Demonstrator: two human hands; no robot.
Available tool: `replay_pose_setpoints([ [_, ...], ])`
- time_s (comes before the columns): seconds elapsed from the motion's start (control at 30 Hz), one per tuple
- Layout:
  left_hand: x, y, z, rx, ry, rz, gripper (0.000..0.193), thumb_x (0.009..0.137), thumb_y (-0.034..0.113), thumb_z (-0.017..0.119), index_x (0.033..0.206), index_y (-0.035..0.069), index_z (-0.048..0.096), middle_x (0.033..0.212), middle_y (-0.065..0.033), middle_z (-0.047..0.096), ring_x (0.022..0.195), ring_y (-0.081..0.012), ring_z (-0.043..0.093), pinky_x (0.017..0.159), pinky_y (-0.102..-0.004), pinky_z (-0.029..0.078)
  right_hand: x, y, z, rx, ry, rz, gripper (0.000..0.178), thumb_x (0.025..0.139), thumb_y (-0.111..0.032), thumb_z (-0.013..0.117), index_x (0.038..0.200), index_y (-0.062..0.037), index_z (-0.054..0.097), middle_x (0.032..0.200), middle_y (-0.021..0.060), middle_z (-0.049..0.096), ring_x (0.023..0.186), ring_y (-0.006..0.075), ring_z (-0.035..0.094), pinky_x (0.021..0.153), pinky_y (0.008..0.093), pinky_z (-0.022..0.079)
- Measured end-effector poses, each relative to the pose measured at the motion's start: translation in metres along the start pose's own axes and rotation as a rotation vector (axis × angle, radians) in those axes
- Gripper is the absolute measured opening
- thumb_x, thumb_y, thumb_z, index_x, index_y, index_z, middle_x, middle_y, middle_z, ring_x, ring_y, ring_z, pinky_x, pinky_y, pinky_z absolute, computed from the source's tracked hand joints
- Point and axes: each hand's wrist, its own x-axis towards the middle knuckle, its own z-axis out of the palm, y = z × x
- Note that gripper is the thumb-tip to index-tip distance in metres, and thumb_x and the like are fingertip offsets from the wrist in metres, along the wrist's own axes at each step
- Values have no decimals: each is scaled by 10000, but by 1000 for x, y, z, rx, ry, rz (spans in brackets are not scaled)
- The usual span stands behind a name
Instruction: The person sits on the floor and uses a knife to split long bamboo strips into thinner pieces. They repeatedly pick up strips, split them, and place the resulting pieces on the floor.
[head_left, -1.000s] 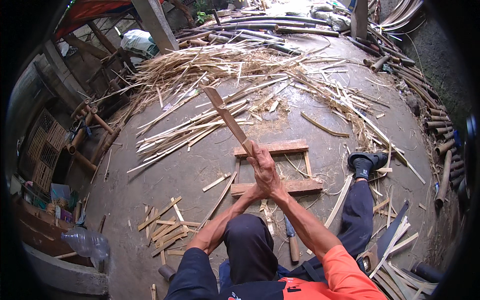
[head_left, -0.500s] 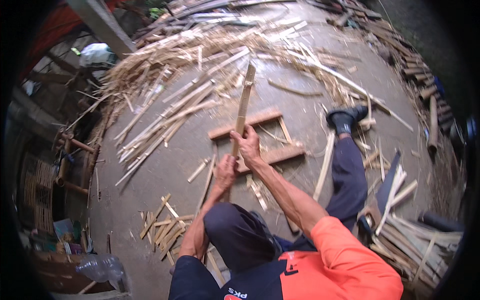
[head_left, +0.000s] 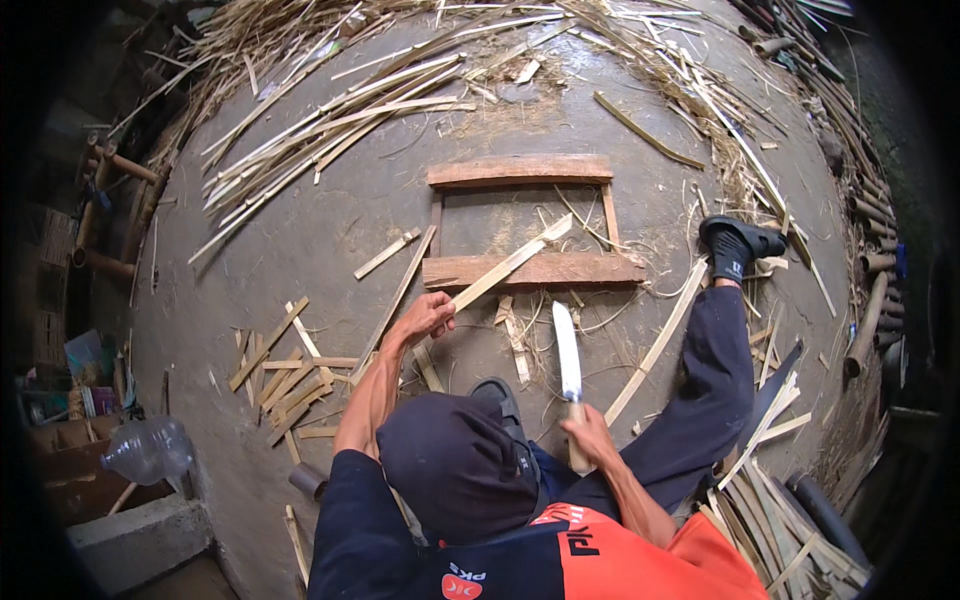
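Note:
My left hand (head_left: 428, 318) is closed round the near end of a pale bamboo strip (head_left: 512, 262). The strip slants away to the right, and its far end lies over a wooden frame (head_left: 535, 268) on the floor. In my right hand (head_left: 592, 438) is a large knife (head_left: 568, 350) with a wooden handle. Its broad, shiny blade points away from me, below the near bar of the frame and apart from the strip. My fingers hide part of the handle.
Short bamboo pieces (head_left: 290, 385) lie at the left, with long strips (head_left: 340, 125) beyond. A saw (head_left: 775, 395) and a bundle of split strips (head_left: 775, 525) rest near my right leg. A clear plastic bottle (head_left: 150, 450) is at the lower left.
Both hands were on the bamboo strip, which pointed straight away. My right hand has let go of it, moved nearer me and taken the knife. The strip now slants right; the view has tilted nearer.

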Motion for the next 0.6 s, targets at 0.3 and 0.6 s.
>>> replay_pose_setpoints([
  [0.3,22,29,-20,173,-45,-134,221,863,243,465,751,61,523,584,10,460,502,-87,420,457,-268,336,86,-118,-3,-288,275,-627,341,799,-120,580,1073,-16,405,669,211,554,614,362,595,465,408,433],
  [0.6,23,23,-29,204,-79,-109,213,836,235,490,739,52,539,546,-10,487,453,-91,446,384,-250,337,164,-144,35,-430,203,-426,272,784,-127,560,910,10,361,658,258,543,675,477,540,562,467,423],
])
